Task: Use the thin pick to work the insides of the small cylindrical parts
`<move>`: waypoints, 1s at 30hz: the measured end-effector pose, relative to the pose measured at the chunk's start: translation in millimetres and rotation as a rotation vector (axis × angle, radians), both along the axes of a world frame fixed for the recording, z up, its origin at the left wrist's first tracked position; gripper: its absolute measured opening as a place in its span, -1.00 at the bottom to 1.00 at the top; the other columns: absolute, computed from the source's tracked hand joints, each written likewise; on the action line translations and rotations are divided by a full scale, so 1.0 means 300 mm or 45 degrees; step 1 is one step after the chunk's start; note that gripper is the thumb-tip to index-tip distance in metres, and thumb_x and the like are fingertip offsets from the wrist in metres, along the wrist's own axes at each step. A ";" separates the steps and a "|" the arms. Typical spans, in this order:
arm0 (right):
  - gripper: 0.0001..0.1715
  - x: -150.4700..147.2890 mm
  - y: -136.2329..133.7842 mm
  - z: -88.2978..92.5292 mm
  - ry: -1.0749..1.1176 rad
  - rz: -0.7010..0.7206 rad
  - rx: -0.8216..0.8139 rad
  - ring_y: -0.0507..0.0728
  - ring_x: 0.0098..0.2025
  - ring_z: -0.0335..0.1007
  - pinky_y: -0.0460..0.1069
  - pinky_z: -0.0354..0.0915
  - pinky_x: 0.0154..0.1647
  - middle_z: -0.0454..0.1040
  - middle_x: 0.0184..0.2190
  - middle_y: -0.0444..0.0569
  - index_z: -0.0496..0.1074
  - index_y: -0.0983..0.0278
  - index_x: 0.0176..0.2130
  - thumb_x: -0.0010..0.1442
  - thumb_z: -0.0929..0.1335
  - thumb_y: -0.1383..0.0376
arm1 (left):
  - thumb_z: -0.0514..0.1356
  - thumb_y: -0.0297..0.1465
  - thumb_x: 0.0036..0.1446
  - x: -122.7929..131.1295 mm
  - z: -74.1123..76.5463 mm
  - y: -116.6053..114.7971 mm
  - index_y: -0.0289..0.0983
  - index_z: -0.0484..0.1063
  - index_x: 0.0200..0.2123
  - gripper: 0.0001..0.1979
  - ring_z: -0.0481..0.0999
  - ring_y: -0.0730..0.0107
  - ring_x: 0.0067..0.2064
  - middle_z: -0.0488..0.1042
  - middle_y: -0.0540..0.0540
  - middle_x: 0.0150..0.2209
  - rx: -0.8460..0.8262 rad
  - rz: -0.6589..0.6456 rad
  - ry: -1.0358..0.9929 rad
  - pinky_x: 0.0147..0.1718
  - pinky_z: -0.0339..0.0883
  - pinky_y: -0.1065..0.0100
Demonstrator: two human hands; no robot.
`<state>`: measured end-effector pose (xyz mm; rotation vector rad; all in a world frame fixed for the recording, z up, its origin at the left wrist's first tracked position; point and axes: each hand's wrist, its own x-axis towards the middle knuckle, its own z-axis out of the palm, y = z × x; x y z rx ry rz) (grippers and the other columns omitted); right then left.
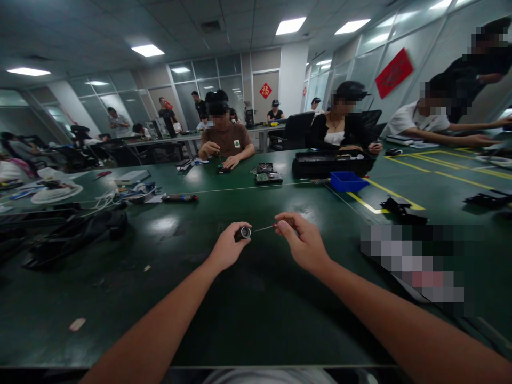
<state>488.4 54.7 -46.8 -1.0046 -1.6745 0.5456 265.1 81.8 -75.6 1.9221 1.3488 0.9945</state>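
Note:
In the head view, my left hand is closed around a short black cylinder, its round, metal-rimmed end turned to the right and toward me. Thumb and fingers of my right hand pinch a small screwdriver by its red handle. The thin shaft points left at the cylinder's end, with a small gap between them as far as I can see. Both hands are above the green table. What sits inside the cylinder's end is too small to make out.
Farther off lie a black pen-like tool, circuit boards, a blue tray and a long black casing. Black bags are at left, a black bracket at right. A person works across the table; others sit at right.

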 end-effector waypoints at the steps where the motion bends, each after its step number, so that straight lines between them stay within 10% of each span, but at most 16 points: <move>1: -0.72 -0.001 0.000 -0.003 0.011 0.032 0.001 0.15 -0.24 0.56 0.05 0.40 -0.20 0.59 -0.28 -0.03 0.44 0.21 -0.06 0.35 0.27 0.15 | 0.24 -0.51 0.10 -0.002 -0.002 0.004 -0.21 0.45 -0.01 -0.64 0.45 0.21 0.04 0.48 -0.11 0.01 0.008 0.005 -0.020 0.12 0.27 0.18; 30: -0.80 0.004 -0.012 0.034 -0.291 -0.007 0.056 0.11 -0.35 0.47 -0.01 0.28 -0.33 0.55 -0.37 -0.08 0.48 0.24 -0.19 0.32 0.29 0.21 | 0.33 -0.46 0.12 0.011 -0.003 -0.021 -0.10 0.49 0.05 -0.59 0.46 0.21 0.11 0.52 -0.04 0.05 0.205 -0.030 0.107 0.16 0.26 0.15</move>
